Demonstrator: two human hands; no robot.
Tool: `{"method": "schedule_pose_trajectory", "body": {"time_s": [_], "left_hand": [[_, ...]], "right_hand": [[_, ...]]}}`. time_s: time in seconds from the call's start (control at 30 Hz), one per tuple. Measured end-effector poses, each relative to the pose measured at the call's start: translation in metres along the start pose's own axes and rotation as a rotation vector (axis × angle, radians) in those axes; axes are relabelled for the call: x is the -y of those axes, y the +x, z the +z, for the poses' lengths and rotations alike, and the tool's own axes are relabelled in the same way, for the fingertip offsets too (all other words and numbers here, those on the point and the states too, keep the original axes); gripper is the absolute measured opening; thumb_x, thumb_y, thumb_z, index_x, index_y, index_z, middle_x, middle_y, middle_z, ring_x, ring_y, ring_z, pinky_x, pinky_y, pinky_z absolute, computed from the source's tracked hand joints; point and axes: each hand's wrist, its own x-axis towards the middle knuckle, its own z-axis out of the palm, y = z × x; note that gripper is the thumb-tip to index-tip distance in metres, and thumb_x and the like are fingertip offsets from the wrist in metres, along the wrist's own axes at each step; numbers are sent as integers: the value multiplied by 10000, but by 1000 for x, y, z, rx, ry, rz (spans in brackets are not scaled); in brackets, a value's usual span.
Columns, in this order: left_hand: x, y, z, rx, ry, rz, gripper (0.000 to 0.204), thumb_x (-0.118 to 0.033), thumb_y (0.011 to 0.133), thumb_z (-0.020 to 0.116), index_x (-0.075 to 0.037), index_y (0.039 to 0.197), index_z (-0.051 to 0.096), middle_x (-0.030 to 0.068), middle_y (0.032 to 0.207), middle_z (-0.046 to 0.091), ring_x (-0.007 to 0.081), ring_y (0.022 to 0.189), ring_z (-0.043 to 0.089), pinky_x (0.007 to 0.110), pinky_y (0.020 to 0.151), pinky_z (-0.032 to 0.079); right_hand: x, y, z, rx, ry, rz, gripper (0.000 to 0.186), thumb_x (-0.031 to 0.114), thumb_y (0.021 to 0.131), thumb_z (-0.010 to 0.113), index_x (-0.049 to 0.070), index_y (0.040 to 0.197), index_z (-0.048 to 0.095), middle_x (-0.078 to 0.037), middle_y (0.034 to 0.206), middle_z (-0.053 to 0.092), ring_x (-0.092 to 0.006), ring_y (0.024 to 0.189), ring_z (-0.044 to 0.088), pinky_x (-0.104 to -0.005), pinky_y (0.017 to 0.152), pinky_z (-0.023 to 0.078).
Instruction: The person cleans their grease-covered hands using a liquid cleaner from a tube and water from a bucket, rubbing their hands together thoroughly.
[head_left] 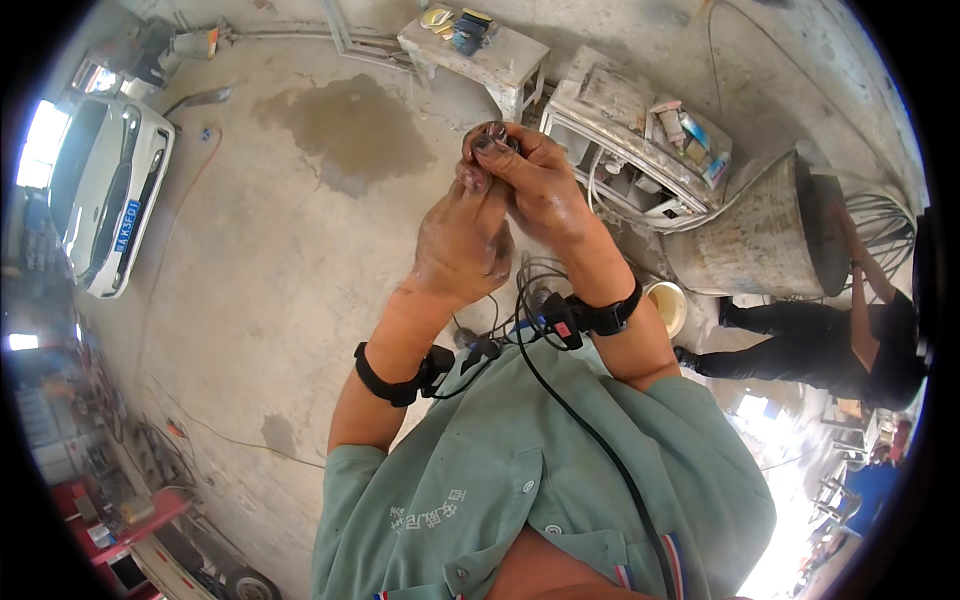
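My left hand (460, 243) and my right hand (545, 186) meet in front of me at the upper middle. Dark, greasy stains cover the fingertips of both. The left fingers are closed and pressed against the right ones. My right thumb and fingers pinch together over the tips of the left. Between them a small dark spot shows, but the fingers hide what it is. Black straps with small devices and cables sit around both wrists.
A worn table (480, 62) and a stained metal cabinet (640, 125) stand ahead. To the right are a large drum (745, 235), a pale bucket (667, 308) and another person (820, 335). A white car (112, 195) is parked at left. A wet patch (350, 130) darkens the floor.
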Motion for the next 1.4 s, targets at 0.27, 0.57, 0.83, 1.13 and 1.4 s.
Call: {"method": "schedule_pose_trajectory", "body": {"time_s": [0.27,0.57,0.83,1.13,1.4], "left_hand": [[-12,2,-5,-2,12,-1,614,-91,681,622,11,1270,481,235,1313,483,408,946,579,447,784,505],[-10,-5,-6,64,41,37,572,-84,670,626,11,1224,516,234,1297,495,398,837,591,434,728,505],[-15,-1,-18,14,46,33,629,-32,649,622,16,1265,507,214,1366,470,367,857,604,417,704,513],[-8,-9,-21,26,66,44,574,-6,660,613,11,1225,518,196,1406,457,359,887,603,411,676,504],[-5,-16,-23,20,62,32,594,-17,670,618,5,1253,506,190,1425,441,353,965,601,410,682,505]], "right_hand": [[2,-7,4,-43,272,150,397,349,1004,505,-35,974,604,-115,847,624,-192,789,597,-291,737,488],[0,-14,7,-34,-43,14,345,261,997,472,-56,997,608,-126,873,629,-191,824,599,-304,779,490],[4,-20,15,39,148,-1,305,151,941,431,-70,1098,571,-147,947,632,-203,918,615,-316,837,498],[-3,-17,16,68,109,-21,316,72,863,432,-75,1113,558,-157,1007,609,-232,971,602,-336,889,487],[-7,-22,24,21,112,9,310,58,871,407,-88,1104,550,-149,1046,588,-245,991,602,-356,897,498]]}}
